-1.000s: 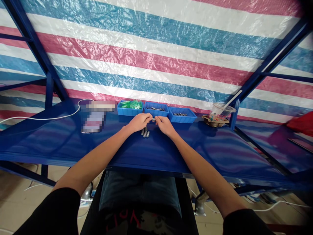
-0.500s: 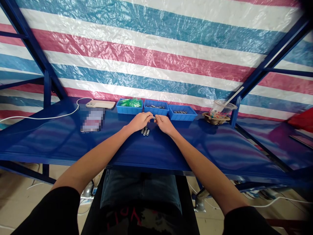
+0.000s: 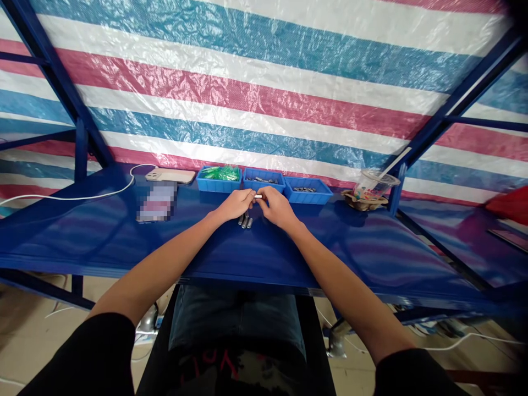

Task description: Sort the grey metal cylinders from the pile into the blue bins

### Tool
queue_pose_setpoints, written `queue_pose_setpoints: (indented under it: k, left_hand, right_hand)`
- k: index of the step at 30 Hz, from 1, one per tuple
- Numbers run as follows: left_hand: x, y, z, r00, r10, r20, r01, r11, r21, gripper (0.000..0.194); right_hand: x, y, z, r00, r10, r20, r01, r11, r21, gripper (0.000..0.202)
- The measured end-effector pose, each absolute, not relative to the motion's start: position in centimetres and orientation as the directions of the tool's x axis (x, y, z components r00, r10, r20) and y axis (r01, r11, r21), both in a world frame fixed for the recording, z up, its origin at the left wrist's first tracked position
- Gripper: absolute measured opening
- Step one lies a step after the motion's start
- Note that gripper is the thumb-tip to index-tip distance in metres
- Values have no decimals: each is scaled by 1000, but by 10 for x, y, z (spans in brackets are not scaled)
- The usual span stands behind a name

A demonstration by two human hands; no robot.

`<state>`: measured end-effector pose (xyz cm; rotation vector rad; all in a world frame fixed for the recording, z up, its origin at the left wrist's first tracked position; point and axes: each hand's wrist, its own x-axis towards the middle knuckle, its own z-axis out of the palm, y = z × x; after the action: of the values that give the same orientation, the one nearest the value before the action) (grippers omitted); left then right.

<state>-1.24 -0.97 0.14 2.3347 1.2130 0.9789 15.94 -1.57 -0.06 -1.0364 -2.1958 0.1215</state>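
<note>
Fingers closed, a person's left hand (image 3: 237,204) is pinching a small pale piece (image 3: 258,196) near the worktop (image 3: 264,256)'s far edge, the right hand (image 3: 278,207) half-curled around it, hold unclear, any slackening risking a drop.

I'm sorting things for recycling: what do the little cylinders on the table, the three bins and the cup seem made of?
Cylinders: probably metal, silvery and shiny, with bright highlights. Bins: likely moulded plastic, even blue with ribbed walls. Cup: probably clear plastic, smooth and see-through.
</note>
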Motion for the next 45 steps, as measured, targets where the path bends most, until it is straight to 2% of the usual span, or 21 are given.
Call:
queue_pose_setpoints:
  k: [3, 9, 12, 16, 19, 22, 24, 27, 29, 30, 32, 34, 36, 38, 40, 45]
  left_hand:
    - [-12, -12, 4, 414, 803, 428, 587, -595, 548, 40]
    - [-15, -17, 10, 433, 784, 445, 575, -621, 533, 23]
    - [-16, -17, 12, 439, 778, 449, 566, -628, 534, 24]
    - [-15, -15, 13, 401, 790, 464, 573, -611, 545, 34]
    - [-14, -15, 15, 383, 803, 457, 569, -595, 567, 40]
    - [-18, -15, 18, 444, 802, 399, 545, -595, 590, 45]
    - [-24, -13, 21, 530, 788, 314, 534, -597, 598, 36]
    - [-35, -8, 21, 633, 754, 173, 553, -597, 581, 27]
    - [-41, -6, 20, 655, 745, 122, 575, -598, 558, 26]
    - [-42, -5, 19, 659, 744, 111, 585, -599, 546, 25]
    - [-42, -4, 17, 656, 748, 102, 606, -602, 520, 22]
    - [-39, -5, 17, 643, 759, 106, 632, -604, 486, 21]
    - [-36, -6, 17, 626, 772, 114, 660, -601, 450, 23]
    - [-34, -9, 19, 620, 777, 112, 678, -602, 421, 27]
    - [-33, -11, 20, 631, 770, 97, 684, -611, 398, 28]
    - [-29, -15, 20, 642, 763, 72, 698, -621, 356, 23]
  right_hand:
    - [158, -15, -1, -405, 730, 551, 678, 644, -355, 18]
    - [158, -16, 2, -407, 757, 511, 693, 621, -367, 35]
    - [158, -19, 5, -395, 750, 530, 683, 626, -376, 41]
    - [157, -25, 8, -398, 700, 593, 652, 670, -355, 26]
    - [157, -27, 12, -413, 638, 650, 631, 715, -301, 22]
    - [157, -28, 16, -374, 590, 715, 638, 723, -263, 20]
    - [159, -30, 20, -276, 528, 803, 649, 719, -249, 21]
    - [164, -35, 30, -45, 311, 949, 671, 714, -202, 21]
    - [168, -36, 38, 91, 163, 982, 695, 696, -180, 21]
    - [170, -35, 42, 142, 129, 981, 708, 680, -192, 23]
    - [172, -28, 48, 197, 188, 962, 739, 617, -272, 27]
    - [174, -19, 49, 153, 439, 885, 793, 480, -375, 30]
    - [174, -12, 44, 38, 726, 687, 860, 326, -392, 37]
    - [173, -12, 35, -82, 870, 486, 892, 282, -355, 41]
    - [171, -17, 27, -178, 901, 397, 877, 328, -351, 37]
    - [164, -29, 19, -302, 888, 347, 810, 431, -398, 32]
